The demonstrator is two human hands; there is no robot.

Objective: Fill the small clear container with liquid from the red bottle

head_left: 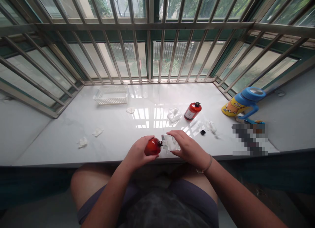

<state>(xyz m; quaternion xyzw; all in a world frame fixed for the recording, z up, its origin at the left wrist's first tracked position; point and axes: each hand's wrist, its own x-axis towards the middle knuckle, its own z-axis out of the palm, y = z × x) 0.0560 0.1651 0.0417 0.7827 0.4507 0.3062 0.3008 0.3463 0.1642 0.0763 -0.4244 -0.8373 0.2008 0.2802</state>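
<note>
My left hand [140, 152] is wrapped round a red bottle [153, 147], which lies tipped on its side with its dark neck toward the right. In my right hand [188, 146] is a clear glass bottle [170, 143], also tilted, its mouth facing the red bottle's neck. The two necks meet or nearly meet; I cannot tell whether they touch. Both hands are just above the front edge of the white counter [118, 123]. A small black cap [202, 132] lies to the right of my right hand.
Behind my hands stand a second red bottle [192, 111] with a black top and a clear plastic wrapper [174, 115]. Crumpled tissues [83, 142] lie at left, near a white basket [112, 95]. A blue and yellow flask [242, 101] stands at right. Metal window bars [149, 57] close the back.
</note>
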